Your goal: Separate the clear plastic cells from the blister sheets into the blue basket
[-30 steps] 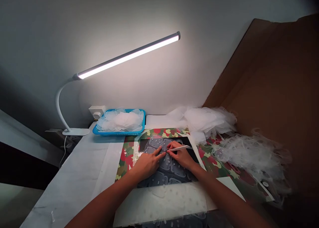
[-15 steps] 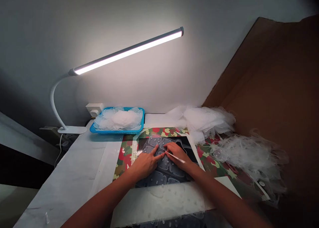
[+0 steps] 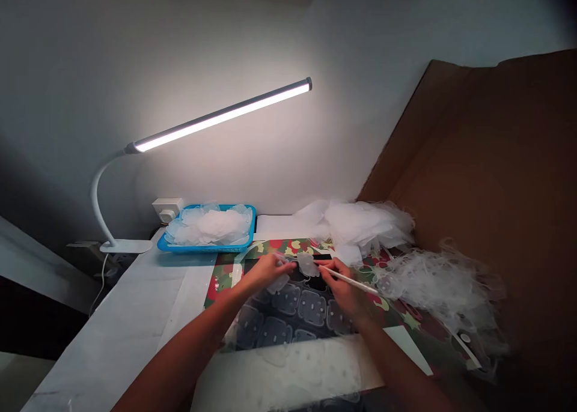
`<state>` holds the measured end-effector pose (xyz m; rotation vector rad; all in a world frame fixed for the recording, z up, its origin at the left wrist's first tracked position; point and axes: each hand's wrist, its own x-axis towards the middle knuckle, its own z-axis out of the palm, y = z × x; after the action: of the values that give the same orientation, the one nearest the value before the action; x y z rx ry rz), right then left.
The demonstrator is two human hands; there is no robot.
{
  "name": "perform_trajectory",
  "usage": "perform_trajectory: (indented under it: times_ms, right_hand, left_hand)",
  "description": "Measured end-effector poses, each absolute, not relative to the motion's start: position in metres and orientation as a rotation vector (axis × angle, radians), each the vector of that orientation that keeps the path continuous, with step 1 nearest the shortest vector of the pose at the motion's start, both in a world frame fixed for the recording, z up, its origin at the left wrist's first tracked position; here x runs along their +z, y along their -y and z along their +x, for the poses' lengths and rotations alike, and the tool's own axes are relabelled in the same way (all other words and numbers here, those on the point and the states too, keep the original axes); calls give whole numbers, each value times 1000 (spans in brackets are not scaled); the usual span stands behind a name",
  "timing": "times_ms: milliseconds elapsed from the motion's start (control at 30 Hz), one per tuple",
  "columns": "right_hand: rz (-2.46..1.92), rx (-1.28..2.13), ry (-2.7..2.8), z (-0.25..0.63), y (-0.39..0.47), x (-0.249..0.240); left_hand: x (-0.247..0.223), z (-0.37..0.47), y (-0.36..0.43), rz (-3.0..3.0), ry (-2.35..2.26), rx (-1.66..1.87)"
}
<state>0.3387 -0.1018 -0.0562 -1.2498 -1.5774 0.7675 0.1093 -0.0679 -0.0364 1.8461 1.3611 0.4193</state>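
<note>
My right hand (image 3: pixel 343 289) is closed round a slim white stick (image 3: pixel 354 281), which may be a brush or a pen. Near its fingertips a small translucent petal-like piece (image 3: pixel 308 265) is held up; I cannot tell exactly what carries it. My left hand (image 3: pixel 267 272) is closed in a pinch, with another translucent petal-like piece (image 3: pixel 278 284) hanging below its fingers. Under both hands lies a dark sheet (image 3: pixel 320 283) with rounded clear outlines (image 3: pixel 312 307) and small pale dots. A whitish translucent sheet (image 3: pixel 279 370) covers its near part.
A blue tray (image 3: pixel 205 248) heaped with translucent pieces (image 3: pixel 219 224) stands at the back left. White sheer sheets (image 3: pixel 365 223) and tangled offcuts (image 3: pixel 444 283) lie on the right, beside a cardboard panel (image 3: pixel 487 172). A lit lamp (image 3: pixel 225 115) reaches overhead.
Both hands have risen off the dark sheet and moved apart. A translucent piece has come up between them, and the white stick has swung outward. The view has tilted slightly.
</note>
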Motion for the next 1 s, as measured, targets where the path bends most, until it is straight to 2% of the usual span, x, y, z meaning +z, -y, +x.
perform_trajectory:
  times_ms: [100,300,400,600,733,867,1000]
  right_hand:
    - [-1144,965,1712,324,111,-49]
    - [-1122,1321,1426,329,64,-56]
    - [-1180,1417,1530,327,45,-61]
    - [-1245,1308,1682,314,37,-70]
    - [-1307,1145,1665,317,28,-77]
    - [-1330,1055,1683,325,20,-83]
    - [-1319,999,1696,335,15,-81]
  left_hand:
    - [-37,125,47,1705,-1309,453]
    - [-52,130,49,1888,-1434,528]
    - [-55,129,60,1993,-1558,580]
    - [-58,129,82,2141,-1640,638]
    - [-62,117,102,2210,-1531,883]
    - [-61,99,124,1952,-1485,1098]
    - [-53,76,132,1705,-1428,1123]
